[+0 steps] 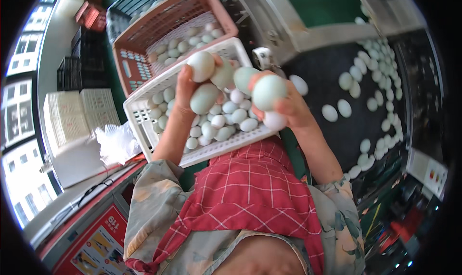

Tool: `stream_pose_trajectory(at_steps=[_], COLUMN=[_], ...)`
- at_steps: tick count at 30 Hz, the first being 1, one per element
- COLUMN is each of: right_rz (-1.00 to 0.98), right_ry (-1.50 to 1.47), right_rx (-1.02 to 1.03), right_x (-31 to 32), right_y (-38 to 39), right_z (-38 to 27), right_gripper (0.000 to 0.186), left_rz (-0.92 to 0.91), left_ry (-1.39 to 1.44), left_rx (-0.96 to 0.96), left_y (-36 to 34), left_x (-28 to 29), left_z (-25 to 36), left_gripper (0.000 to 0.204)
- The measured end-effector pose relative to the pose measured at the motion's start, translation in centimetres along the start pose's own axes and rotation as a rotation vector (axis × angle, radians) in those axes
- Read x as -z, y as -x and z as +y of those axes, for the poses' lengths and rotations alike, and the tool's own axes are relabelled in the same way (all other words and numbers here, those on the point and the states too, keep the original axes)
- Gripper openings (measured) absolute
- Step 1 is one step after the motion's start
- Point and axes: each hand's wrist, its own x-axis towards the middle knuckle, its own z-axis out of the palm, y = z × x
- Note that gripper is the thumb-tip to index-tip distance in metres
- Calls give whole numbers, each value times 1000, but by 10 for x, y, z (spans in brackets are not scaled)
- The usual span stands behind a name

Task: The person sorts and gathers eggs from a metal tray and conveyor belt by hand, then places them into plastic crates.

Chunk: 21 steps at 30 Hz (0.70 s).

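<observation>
My left hand [185, 90] is closed around several pale eggs [201, 67], one of them a bluish-green egg [204, 98] near the palm. Just to its right, my right hand [290, 106] grips several more, among them a large pale green egg [269, 93] and a whiter egg [275, 120] lower down. Both hands are raised over a white plastic crate [211, 155] holding many white and greenish eggs. The held eggs partly hide the fingers and the crate's right side.
Beyond the white crate stands a brown crate [126, 73] with eggs. On my right, a dark surface [317, 78] carries many eggs along its far edge, beside a metal frame [332, 37]. Stacked white trays [65, 114], crumpled white plastic [117, 143] and black crates [91, 73] are at the left.
</observation>
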Motion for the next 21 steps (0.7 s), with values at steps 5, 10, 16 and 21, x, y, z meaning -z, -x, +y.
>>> stream_pose_trajectory(at_steps=[5, 10, 16, 21], right_rz=[-15, -47, -758, -861], right_ry=[429, 965, 1855, 1958], right_rx=[-93, -207, -416, -460], right_x=[-33, 23, 58, 60], right_y=[-194, -346, -400, -412], right_z=[51, 140, 246, 279], right_gripper=[46, 57, 67, 53], left_rz=[509, 533, 87, 63], left_ry=[-731, -1406, -2117, -2087], left_rx=[76, 597, 917, 945], left_y=[18, 1, -12, -18], left_x=[155, 295, 372, 404], left_z=[126, 160, 129, 114], left_gripper=[61, 66, 56, 59])
